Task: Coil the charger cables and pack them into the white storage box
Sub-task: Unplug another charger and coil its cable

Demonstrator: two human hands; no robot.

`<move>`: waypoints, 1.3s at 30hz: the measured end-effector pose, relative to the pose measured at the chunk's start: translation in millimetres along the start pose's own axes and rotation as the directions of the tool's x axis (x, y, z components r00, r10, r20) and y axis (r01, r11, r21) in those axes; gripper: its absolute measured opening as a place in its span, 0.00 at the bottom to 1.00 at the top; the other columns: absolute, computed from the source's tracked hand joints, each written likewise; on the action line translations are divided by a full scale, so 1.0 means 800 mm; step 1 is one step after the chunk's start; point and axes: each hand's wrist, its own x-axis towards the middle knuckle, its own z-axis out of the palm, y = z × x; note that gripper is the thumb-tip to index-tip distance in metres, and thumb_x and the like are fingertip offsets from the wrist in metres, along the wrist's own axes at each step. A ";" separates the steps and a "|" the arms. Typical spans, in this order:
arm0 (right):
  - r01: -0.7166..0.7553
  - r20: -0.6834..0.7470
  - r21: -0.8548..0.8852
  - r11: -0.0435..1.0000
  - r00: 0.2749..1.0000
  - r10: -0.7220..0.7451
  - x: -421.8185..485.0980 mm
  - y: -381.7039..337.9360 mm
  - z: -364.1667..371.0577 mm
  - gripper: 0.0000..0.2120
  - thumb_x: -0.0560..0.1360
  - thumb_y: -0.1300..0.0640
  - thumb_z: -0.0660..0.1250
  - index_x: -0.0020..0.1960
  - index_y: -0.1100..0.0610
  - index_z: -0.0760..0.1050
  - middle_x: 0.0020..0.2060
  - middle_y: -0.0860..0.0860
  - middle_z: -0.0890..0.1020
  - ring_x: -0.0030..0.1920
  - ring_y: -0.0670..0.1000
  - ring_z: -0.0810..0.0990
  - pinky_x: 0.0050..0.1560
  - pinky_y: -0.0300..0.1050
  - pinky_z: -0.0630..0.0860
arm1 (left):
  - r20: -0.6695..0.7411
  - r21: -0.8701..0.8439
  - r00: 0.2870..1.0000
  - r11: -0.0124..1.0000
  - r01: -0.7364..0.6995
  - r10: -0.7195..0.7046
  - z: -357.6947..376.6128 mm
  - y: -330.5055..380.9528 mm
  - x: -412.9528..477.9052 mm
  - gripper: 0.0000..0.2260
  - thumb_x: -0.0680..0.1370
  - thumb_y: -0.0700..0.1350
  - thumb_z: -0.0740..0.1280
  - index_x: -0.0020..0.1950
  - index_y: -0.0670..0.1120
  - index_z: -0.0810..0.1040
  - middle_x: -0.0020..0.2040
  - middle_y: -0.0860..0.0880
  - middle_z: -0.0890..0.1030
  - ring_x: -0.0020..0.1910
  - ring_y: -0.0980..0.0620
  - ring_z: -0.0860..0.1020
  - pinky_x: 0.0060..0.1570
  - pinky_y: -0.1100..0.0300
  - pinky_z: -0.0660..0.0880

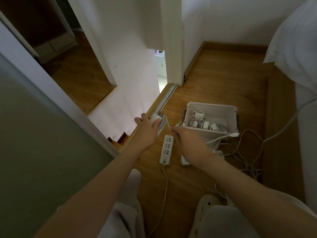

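My left hand grips a white charger brick with loops of its white cable coiled beside it. My right hand pinches the same cable just right of the coil. The cable's free end with its white plug sticks out to the right, in front of the box. The white storage box stands open on the wooden floor and holds several coiled chargers.
A white power strip lies on the floor under my hands, its cord running toward my feet. Loose white cables tangle at the right, next to a bed with white bedding. A sliding-door track and white wall stand to the left.
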 end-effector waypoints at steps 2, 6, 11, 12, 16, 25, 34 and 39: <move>0.048 0.016 0.028 0.998 0.999 -0.049 -0.003 -0.009 0.004 0.14 0.82 0.58 0.53 0.63 0.55 0.72 0.47 0.53 0.79 0.45 0.52 0.77 0.47 0.49 0.75 | -0.012 -0.242 0.986 0.957 0.161 -0.169 -0.003 0.008 0.006 0.16 0.79 0.56 0.60 0.58 0.47 0.60 0.58 0.44 0.63 0.42 0.53 0.72 0.31 0.65 0.72; 0.116 0.069 0.019 0.993 0.991 -0.117 -0.005 -0.022 0.012 0.18 0.81 0.62 0.55 0.70 0.53 0.66 0.49 0.52 0.77 0.46 0.50 0.76 0.46 0.47 0.75 | 0.055 -0.547 0.962 0.798 0.254 -0.269 -0.002 0.017 0.011 0.24 0.73 0.59 0.66 0.58 0.48 0.59 0.56 0.44 0.69 0.47 0.50 0.76 0.32 0.62 0.76; 0.135 0.081 0.053 0.989 0.987 -0.139 -0.004 -0.023 0.015 0.19 0.79 0.65 0.56 0.68 0.51 0.69 0.45 0.51 0.77 0.43 0.50 0.75 0.42 0.43 0.74 | 0.105 -0.796 0.980 0.577 0.184 -0.168 -0.010 0.016 0.007 0.21 0.78 0.53 0.63 0.64 0.43 0.67 0.45 0.45 0.75 0.38 0.53 0.75 0.36 0.62 0.76; 0.102 0.078 0.084 0.991 0.991 -0.109 -0.003 -0.020 0.014 0.18 0.80 0.64 0.56 0.66 0.51 0.71 0.43 0.50 0.77 0.41 0.48 0.75 0.40 0.40 0.72 | 0.123 -0.851 0.984 0.497 0.169 -0.126 -0.013 0.015 0.006 0.18 0.79 0.54 0.61 0.61 0.43 0.68 0.44 0.45 0.74 0.38 0.54 0.75 0.38 0.61 0.76; -0.117 0.107 0.317 0.941 0.990 0.087 0.004 -0.008 0.009 0.12 0.80 0.55 0.57 0.52 0.57 0.78 0.34 0.47 0.76 0.33 0.45 0.73 0.34 0.38 0.69 | 0.255 -0.966 0.967 0.040 0.254 0.017 -0.027 0.012 0.007 0.17 0.79 0.56 0.58 0.59 0.44 0.68 0.46 0.44 0.74 0.40 0.53 0.74 0.36 0.64 0.78; 0.010 -0.028 -0.309 0.951 0.999 -0.020 0.010 0.007 -0.009 0.13 0.78 0.51 0.60 0.57 0.53 0.78 0.51 0.50 0.75 0.54 0.51 0.72 0.55 0.45 0.68 | 0.478 -0.878 0.866 0.092 0.470 0.146 -0.023 0.015 0.000 0.24 0.77 0.64 0.53 0.52 0.43 0.72 0.31 0.48 0.75 0.20 0.58 0.72 0.17 0.68 0.69; -0.435 0.284 0.748 0.502 0.893 0.350 0.017 -0.004 -0.017 0.15 0.77 0.59 0.63 0.63 0.62 0.73 0.57 0.56 0.80 0.57 0.51 0.79 0.56 0.41 0.76 | 0.522 -0.842 0.837 0.255 0.475 0.165 -0.011 0.002 0.003 0.25 0.72 0.66 0.62 0.48 0.44 0.78 0.31 0.49 0.72 0.23 0.58 0.68 0.24 0.68 0.66; -0.373 0.325 0.928 0.012 0.823 0.467 0.020 -0.008 -0.025 0.11 0.78 0.64 0.61 0.60 0.64 0.70 0.45 0.57 0.80 0.44 0.50 0.81 0.44 0.40 0.81 | 0.559 -0.828 0.804 0.167 0.534 0.203 -0.013 0.012 -0.006 0.22 0.74 0.62 0.59 0.47 0.43 0.75 0.30 0.49 0.70 0.20 0.59 0.67 0.16 0.68 0.67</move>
